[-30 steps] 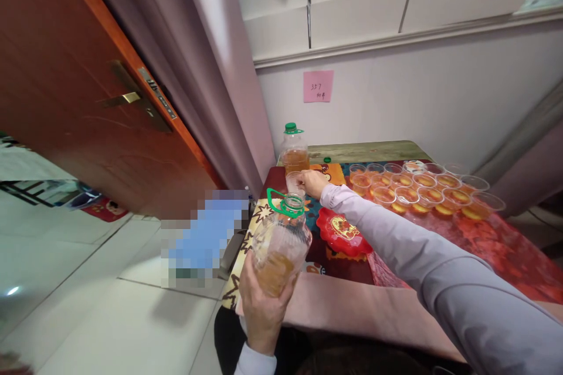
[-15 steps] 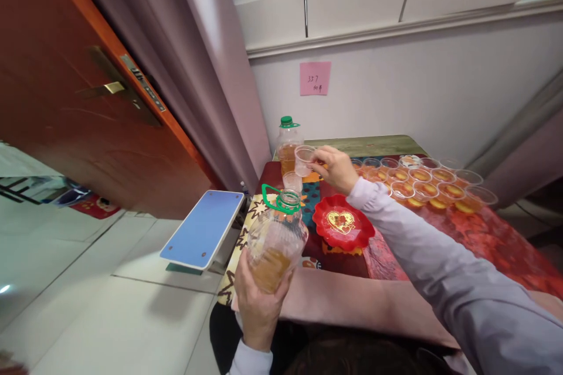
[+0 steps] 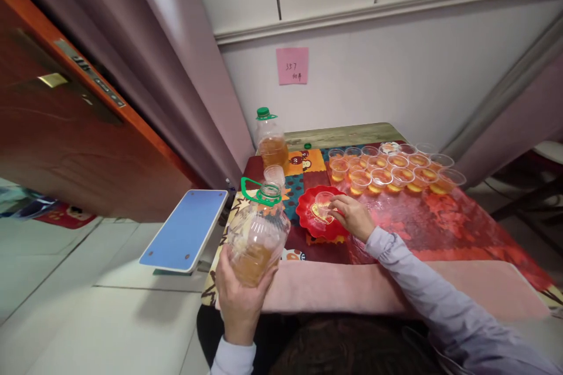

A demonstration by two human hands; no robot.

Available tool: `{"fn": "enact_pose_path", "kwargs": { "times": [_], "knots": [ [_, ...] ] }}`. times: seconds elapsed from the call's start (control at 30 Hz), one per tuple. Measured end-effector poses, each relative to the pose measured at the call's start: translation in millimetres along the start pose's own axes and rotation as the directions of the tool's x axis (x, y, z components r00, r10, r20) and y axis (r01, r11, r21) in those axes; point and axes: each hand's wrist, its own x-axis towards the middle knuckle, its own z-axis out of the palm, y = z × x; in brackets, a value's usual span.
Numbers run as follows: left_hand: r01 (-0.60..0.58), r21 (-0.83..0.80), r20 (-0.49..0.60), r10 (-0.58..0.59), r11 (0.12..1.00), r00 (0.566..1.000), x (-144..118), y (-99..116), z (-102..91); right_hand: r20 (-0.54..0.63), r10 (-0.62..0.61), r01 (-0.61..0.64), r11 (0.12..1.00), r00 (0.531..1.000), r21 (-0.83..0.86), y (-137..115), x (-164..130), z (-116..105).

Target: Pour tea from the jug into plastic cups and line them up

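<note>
Two bottles of amber liquid are showing: one in hand, one standing at the table's back. One red plate is lying there, and one pink note is hanging on the wall. Filled cups are too crowded to count.

The writing on the pink note is too small to read. Left hand wraps the jug, so its base is hidden. Right hand covers part of the clear cup. The door runs off the left edge.
</note>
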Motion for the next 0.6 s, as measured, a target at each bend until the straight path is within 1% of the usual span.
{"fn": "enact_pose_path", "kwargs": {
  "times": [0.1,0.17,0.27,0.33,0.47,0.6],
  "knots": [
    [0.007,0.005,0.005,-0.007,1.0,1.0,1.7,2.6,-0.9,-0.001,-0.018,0.018,1.0,1.0,-0.02,0.5,-2.0,-3.0],
    [0.008,0.009,0.014,-0.008,1.0,1.0,2.8,3.5,-1.1,-0.025,0.004,-0.005,0.999,1.0,-0.036,1.3,-4.7,-5.9],
    [-0.003,0.014,0.027,0.002,1.0,1.0,4.8,4.5,-0.6,-0.063,0.109,-0.113,0.992,0.992,-0.057,3.3,-8.1,-6.1],
    [-0.007,0.017,0.033,0.007,1.0,0.999,6.4,5.4,0.0,-0.071,0.175,-0.179,0.982,0.982,-0.057,3.8,-8.1,-2.2],
    [-0.032,0.035,0.043,0.031,0.999,0.999,8.9,6.9,0.9,-0.038,0.255,-0.257,0.965,0.966,-0.053,0.3,-2.6,8.8],
    [-0.075,0.048,0.044,0.073,0.996,0.996,8.4,6.6,1.2,0.005,0.317,-0.317,0.947,0.948,-0.05,-4.1,5.5,13.5]
  ]
}}
